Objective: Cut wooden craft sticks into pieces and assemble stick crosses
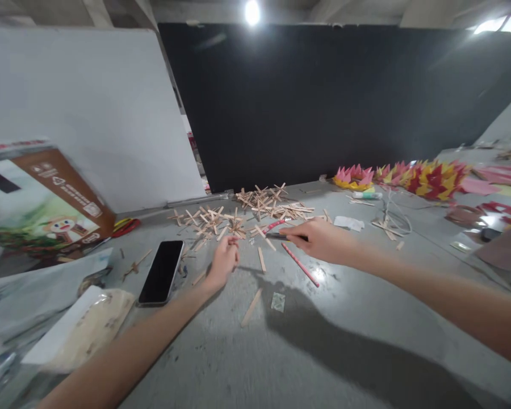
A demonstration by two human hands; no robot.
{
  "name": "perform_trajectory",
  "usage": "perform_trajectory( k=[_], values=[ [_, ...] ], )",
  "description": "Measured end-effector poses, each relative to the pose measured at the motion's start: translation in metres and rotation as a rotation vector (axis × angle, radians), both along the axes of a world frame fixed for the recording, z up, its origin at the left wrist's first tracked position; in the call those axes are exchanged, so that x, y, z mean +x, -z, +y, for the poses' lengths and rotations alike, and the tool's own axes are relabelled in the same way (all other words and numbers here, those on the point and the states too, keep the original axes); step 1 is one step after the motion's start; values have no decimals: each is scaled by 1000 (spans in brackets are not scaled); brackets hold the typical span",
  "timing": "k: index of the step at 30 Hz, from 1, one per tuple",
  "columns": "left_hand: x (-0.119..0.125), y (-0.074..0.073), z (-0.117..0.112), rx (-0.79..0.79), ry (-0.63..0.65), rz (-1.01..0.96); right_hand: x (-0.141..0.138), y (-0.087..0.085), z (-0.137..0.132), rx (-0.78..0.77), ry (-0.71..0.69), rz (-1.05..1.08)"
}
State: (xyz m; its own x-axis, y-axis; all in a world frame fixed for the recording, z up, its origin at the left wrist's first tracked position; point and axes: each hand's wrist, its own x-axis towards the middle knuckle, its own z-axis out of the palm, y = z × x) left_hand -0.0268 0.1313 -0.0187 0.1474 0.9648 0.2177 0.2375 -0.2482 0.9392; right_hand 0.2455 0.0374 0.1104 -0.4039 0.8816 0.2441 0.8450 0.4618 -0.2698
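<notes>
My left hand [222,262] reaches over the grey table [306,346] with its fingers curled together near a pile of wooden stick crosses [221,221]. What the fingertips pinch is too small to name. My right hand [319,238] is closed on a dark pen-like tool [277,235] with a red part, its tip pointing left. A pink pencil [300,264] lies on the table just under that hand. Loose wooden sticks [251,307] lie between and in front of my hands.
A black phone [160,271] lies left of my left hand. A printed cardboard box [42,207] stands at far left above plastic-wrapped packets [83,329]. Pink, red and yellow paper flowers [413,177] line the back right, with a glue stick [366,195] and white cord [392,218].
</notes>
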Motion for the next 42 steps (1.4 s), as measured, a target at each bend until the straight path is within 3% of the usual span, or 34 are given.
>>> perform_trajectory(
  k=[4,9,13,17,25,37,42],
  values=[
    [8,-3,9,-84,-20,-57,8,41,2,55,64,325],
    [37,-12,-11,-127,84,-45,7,100,8,75,63,594],
    [55,-9,-22,-42,182,-19,11,120,2,48,100,611],
    [59,-2,-22,116,247,120,15,123,-6,41,83,595],
    [53,-9,-32,174,331,256,10,124,-8,83,-36,534],
    [62,-11,-43,88,231,296,5,129,-14,62,-34,448],
    [58,-7,-43,167,250,392,4,113,-17,27,-14,427]
  ],
)
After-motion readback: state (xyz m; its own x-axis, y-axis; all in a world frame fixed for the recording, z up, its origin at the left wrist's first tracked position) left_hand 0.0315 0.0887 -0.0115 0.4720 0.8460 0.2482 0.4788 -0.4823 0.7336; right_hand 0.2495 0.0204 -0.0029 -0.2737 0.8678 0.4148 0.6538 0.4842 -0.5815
